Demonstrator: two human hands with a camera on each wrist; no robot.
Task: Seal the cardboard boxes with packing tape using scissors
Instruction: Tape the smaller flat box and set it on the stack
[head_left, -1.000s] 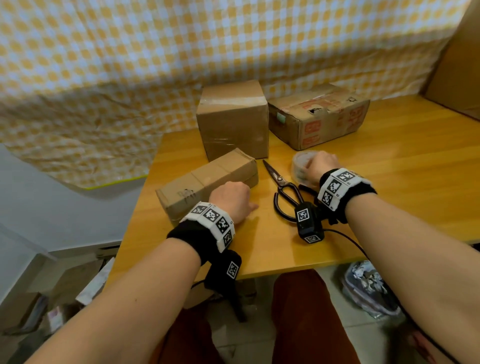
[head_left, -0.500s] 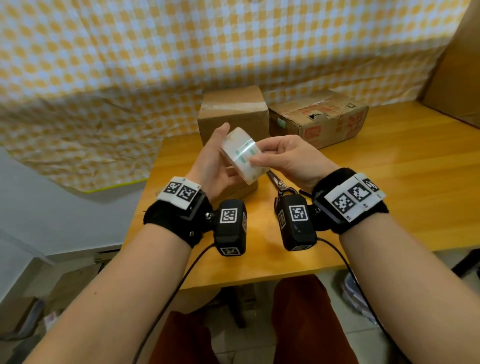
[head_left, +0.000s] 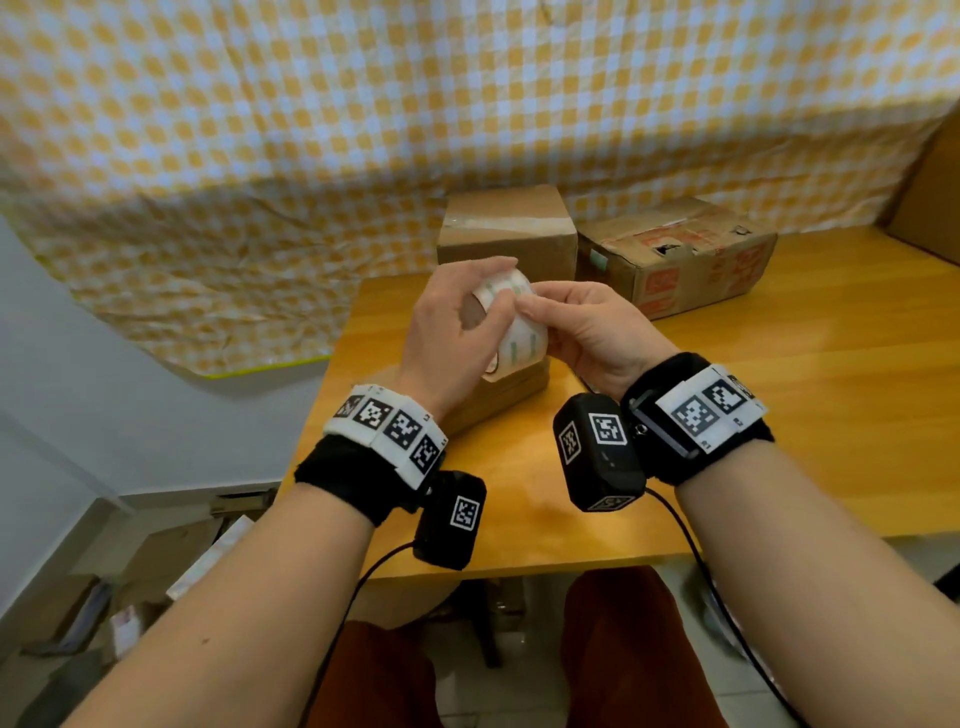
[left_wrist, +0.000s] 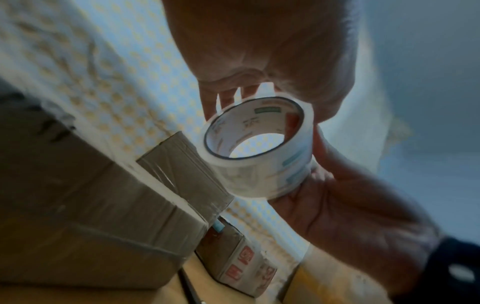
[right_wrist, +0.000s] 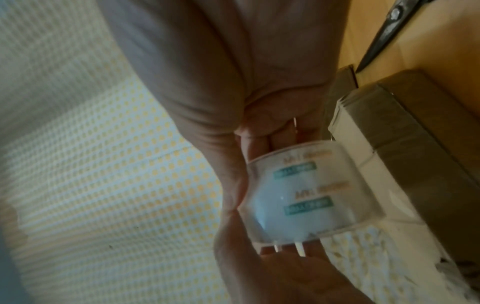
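Gripping the tape roll (head_left: 511, 325) above the desk's (head_left: 779, 415) near-left part, the left hand (head_left: 452, 332) curls round it; the right hand (head_left: 587, 327) pinches its rim. Best to turn it slowly, feeling for the loose end.
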